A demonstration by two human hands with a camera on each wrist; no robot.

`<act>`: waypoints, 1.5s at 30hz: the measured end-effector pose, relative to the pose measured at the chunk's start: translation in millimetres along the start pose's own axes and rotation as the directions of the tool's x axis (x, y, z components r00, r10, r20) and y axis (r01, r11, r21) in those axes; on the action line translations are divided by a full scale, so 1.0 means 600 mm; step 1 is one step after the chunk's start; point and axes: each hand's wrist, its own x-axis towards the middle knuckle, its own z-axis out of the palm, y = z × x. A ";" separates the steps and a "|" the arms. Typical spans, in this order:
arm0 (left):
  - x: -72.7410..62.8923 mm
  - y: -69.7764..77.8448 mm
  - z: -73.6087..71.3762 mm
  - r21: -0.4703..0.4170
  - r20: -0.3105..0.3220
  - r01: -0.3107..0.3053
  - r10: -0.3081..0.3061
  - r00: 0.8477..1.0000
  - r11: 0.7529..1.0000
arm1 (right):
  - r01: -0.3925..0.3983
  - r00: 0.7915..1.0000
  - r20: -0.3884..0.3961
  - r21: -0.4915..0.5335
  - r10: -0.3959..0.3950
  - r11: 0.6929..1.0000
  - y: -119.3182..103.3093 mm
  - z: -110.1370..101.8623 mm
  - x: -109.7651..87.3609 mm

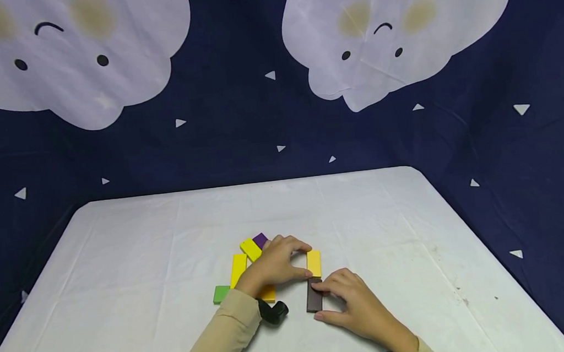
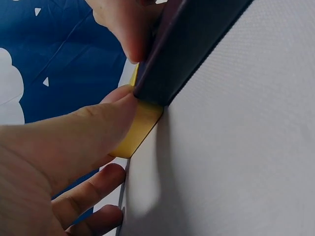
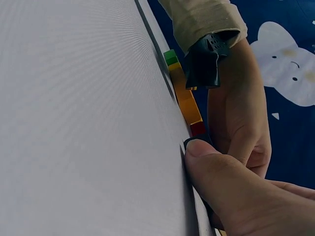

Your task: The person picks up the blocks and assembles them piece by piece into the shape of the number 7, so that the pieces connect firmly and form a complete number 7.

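Note:
Near the middle of the table, my left hand [image 1: 278, 262] pinches a yellow block [image 1: 314, 263] by its two ends, thumb at the near end. A dark brown block [image 1: 313, 298] lies end to end with it on the near side. My right hand [image 1: 354, 305] grips that dark block, thumb by its near end and index finger near the far end. The left wrist view shows the yellow block [image 2: 142, 125] meeting the dark block [image 2: 194, 46] at a corner, the left thumb pressed beside the joint. In the right wrist view, the right thumb [image 3: 216, 172] covers most of the dark block.
Left of the hands, loose blocks lie together: green [image 1: 221, 294], yellow [image 1: 238, 270], another yellow [image 1: 251, 249], purple [image 1: 260, 240] and orange [image 1: 268, 294]. The left forearm partly hides them. A red block [image 3: 197, 129] shows in the right wrist view. A white cloth covers the table [image 1: 144, 253].

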 end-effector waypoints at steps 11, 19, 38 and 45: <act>-0.003 0.002 -0.002 -0.008 0.003 -0.009 0.009 1.000 1.000 | 0.010 1.000 -0.007 0.005 -0.010 1.000 0.002 0.003 0.001; -0.001 0.002 0.000 0.031 0.014 -0.021 0.020 1.000 0.999 | -0.012 1.000 0.009 0.008 0.012 1.000 0.001 0.001 0.001; 0.002 0.002 0.007 0.076 0.010 -0.030 0.029 1.000 0.997 | -0.049 0.999 0.006 -0.007 0.049 0.999 -0.004 0.004 0.002; 0.001 0.004 0.006 0.072 0.017 -0.024 0.023 1.000 0.997 | -0.038 0.999 -0.003 -0.011 0.038 0.999 -0.004 0.003 0.002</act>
